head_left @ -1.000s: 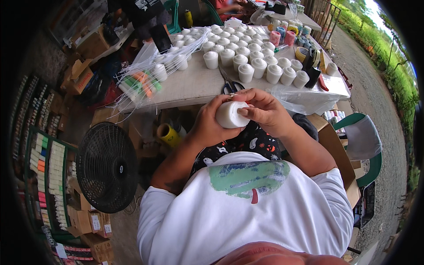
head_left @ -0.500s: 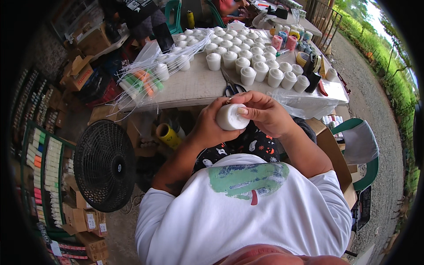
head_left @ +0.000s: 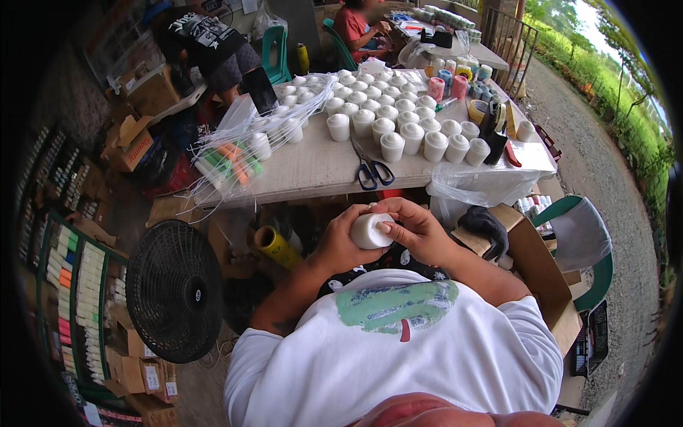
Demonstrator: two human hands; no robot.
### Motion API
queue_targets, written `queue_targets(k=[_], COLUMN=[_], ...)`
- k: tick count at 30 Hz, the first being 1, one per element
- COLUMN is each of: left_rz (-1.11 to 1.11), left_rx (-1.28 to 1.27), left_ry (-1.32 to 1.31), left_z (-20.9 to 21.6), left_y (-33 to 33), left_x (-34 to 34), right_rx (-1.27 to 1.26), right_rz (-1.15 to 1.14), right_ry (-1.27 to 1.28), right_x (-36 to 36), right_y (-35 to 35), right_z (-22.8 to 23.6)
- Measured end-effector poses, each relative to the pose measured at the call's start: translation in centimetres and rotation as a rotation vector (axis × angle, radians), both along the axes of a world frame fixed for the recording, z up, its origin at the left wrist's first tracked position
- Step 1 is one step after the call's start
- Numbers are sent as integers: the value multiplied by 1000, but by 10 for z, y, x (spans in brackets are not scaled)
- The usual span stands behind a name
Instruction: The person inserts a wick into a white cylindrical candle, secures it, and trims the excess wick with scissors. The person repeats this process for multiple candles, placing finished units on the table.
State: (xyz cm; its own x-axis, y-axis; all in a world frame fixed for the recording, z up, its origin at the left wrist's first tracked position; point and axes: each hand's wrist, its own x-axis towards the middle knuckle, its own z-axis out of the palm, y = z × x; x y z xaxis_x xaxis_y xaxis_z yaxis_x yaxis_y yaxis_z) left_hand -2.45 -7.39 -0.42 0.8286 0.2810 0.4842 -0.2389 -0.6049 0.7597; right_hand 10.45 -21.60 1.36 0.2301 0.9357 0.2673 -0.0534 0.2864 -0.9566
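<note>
A white cup-shaped candle (head_left: 371, 231) is held in front of my lap, its flat round end turned up and to the right. My left hand (head_left: 339, 240) wraps round its left side. My right hand (head_left: 421, 233) has its thumb pressed on the round end and its fingers curled at the upper edge, where the fingertips of both hands meet. Beyond them, near the table's front edge, lie scissors with dark blue handles (head_left: 374, 173). Rows of similar white candles with domed tops (head_left: 392, 146) stand on the table (head_left: 299, 172).
Long white wicks (head_left: 228, 139) spread over the table's left side, beside green and orange rolls (head_left: 226, 162). Coloured thread spools (head_left: 459, 87) and a tape dispenser (head_left: 496, 124) sit at the right. A black fan (head_left: 174, 290) stands at left, an open carton (head_left: 541, 267) at right. Two people are beyond the table.
My view has tilted up, so the hands and candle appear lower and the scissors show whole. Both hands keep their hold on the candle, the right thumb still on its end.
</note>
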Motion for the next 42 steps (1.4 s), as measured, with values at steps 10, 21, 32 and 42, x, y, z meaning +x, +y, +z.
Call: queue_targets(k=[10,21,32,42], left_rz=[134,136,161,148], left_rx=[-133,-138,-71,158], left_ry=[71,70,8,-101], left_z=[-24,-29,-24,-11], left_y=[-6,-18,-16,-5], left_x=[10,11,10,2], right_rx=[41,-2,31,-85], right_rz=[-232,-332,-83,158], right_ry=[48,-90,263,470], right_x=[3,0,8,5], right_y=[13,3,6,4], right_z=[-21,-30,-34,-15])
